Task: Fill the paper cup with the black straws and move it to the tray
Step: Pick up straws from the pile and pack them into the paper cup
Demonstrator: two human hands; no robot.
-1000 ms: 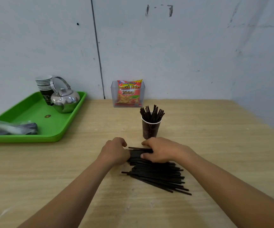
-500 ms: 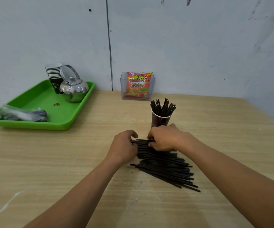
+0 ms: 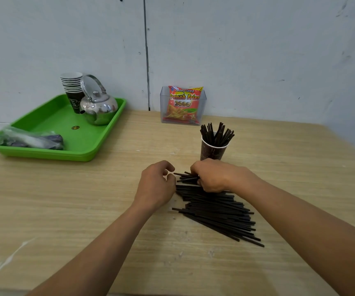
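A dark paper cup (image 3: 213,151) stands upright on the wooden table, with several black straws sticking out of it. Just in front of it lies a loose pile of black straws (image 3: 217,210). My right hand (image 3: 211,175) grips a small bunch of straws at the pile's far end, their tips poking out to the left. My left hand (image 3: 156,184) hovers just left of those tips with fingers curled, holding nothing that I can see. The green tray (image 3: 50,153) sits at the far left of the table.
On the tray stand a stack of paper cups (image 3: 72,88), a steel kettle (image 3: 98,107) and a plastic bag (image 3: 27,138). A clear box with a snack packet (image 3: 183,105) is against the wall behind the cup.
My right hand has closed round a few straws and drawn them off the top of the pile. My left hand has let go of the pile's end. The camera view has tilted down.
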